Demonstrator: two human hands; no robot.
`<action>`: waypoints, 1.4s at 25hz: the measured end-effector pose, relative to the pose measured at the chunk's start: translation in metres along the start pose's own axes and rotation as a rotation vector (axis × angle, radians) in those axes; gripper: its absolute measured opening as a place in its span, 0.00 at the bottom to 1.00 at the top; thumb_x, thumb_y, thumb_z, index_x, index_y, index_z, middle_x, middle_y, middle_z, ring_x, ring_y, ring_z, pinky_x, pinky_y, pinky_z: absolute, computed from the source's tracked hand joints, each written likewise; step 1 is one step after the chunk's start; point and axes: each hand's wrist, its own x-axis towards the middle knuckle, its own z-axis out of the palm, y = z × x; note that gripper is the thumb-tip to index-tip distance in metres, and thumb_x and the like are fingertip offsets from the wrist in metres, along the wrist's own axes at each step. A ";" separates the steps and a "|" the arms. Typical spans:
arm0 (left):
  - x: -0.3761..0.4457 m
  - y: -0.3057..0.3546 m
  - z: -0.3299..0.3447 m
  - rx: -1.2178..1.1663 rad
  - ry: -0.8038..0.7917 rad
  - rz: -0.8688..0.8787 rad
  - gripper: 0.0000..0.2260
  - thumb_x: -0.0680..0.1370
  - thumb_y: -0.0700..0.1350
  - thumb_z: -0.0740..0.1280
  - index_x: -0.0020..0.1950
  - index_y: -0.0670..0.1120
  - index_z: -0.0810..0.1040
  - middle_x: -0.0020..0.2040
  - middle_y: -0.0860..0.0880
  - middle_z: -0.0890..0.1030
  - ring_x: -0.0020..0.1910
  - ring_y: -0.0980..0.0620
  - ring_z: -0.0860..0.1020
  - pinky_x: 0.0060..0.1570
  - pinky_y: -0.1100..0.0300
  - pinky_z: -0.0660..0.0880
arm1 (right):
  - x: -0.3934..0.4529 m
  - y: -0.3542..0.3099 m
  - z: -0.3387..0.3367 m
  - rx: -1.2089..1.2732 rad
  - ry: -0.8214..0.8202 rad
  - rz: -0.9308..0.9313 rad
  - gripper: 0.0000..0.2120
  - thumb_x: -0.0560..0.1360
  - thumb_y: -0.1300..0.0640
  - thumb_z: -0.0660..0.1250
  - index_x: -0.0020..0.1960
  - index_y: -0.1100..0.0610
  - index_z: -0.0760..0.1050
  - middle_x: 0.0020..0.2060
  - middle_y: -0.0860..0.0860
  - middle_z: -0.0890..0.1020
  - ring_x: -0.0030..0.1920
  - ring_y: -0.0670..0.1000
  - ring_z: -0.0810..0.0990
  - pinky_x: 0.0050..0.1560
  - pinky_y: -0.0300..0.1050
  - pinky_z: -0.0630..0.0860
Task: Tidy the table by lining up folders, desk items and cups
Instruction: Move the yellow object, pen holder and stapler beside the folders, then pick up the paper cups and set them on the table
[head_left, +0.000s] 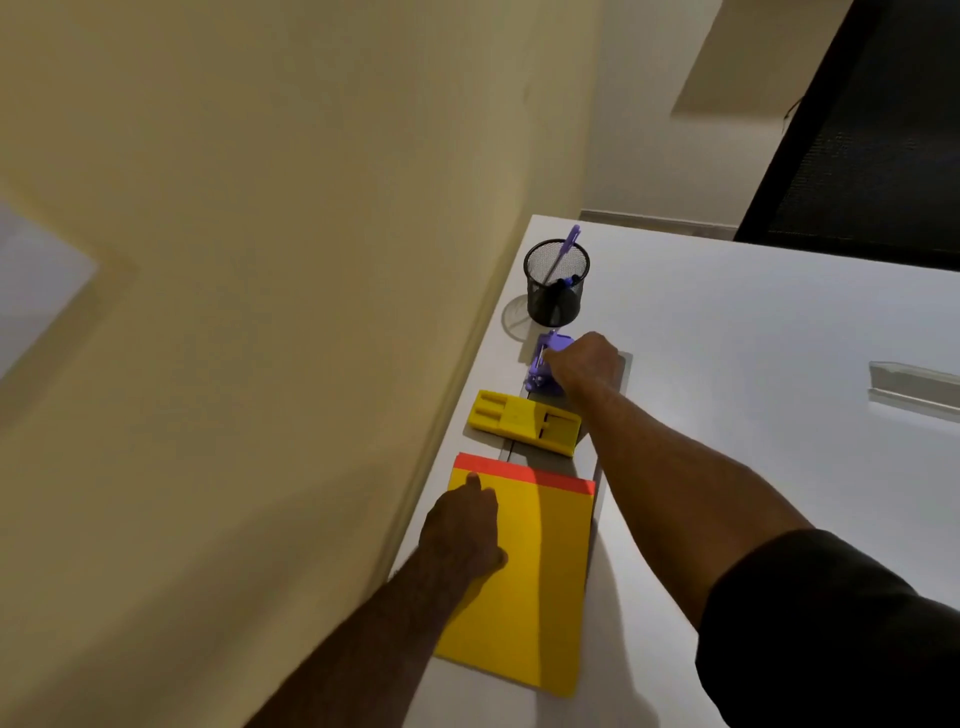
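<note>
A yellow folder lies on a red folder along the white table's left edge. My left hand rests flat on the yellow folder, forefinger stretched toward the red strip. Beyond it lies a yellow stapler-like desk item. My right hand is closed over a small purple desk item, partly hiding it. A black mesh pen cup with a purple pen stands farthest along the row.
A grey strip runs under the items along the white table. A clear plastic holder lies at the right. A dark chair back stands beyond the table's far edge. A beige wall borders the left.
</note>
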 end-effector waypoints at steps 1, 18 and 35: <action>0.000 -0.002 0.001 0.002 -0.013 0.003 0.38 0.73 0.59 0.70 0.76 0.42 0.61 0.79 0.39 0.58 0.72 0.40 0.67 0.67 0.50 0.69 | -0.002 0.002 -0.004 -0.008 0.010 -0.015 0.20 0.71 0.47 0.71 0.57 0.59 0.75 0.52 0.57 0.81 0.46 0.54 0.76 0.43 0.46 0.71; -0.139 -0.055 -0.001 -0.671 0.366 -0.107 0.21 0.80 0.53 0.62 0.72 0.47 0.71 0.70 0.46 0.75 0.68 0.47 0.73 0.64 0.59 0.67 | -0.282 0.157 -0.015 0.081 -0.049 -0.442 0.08 0.77 0.53 0.66 0.54 0.56 0.77 0.42 0.52 0.83 0.37 0.44 0.78 0.34 0.32 0.70; -0.281 -0.061 0.124 -0.946 0.466 -0.159 0.33 0.76 0.37 0.64 0.78 0.51 0.56 0.78 0.47 0.61 0.76 0.45 0.61 0.72 0.49 0.63 | -0.447 0.150 0.034 -0.317 -0.195 -0.666 0.10 0.78 0.51 0.63 0.56 0.52 0.78 0.54 0.53 0.81 0.53 0.56 0.80 0.49 0.47 0.77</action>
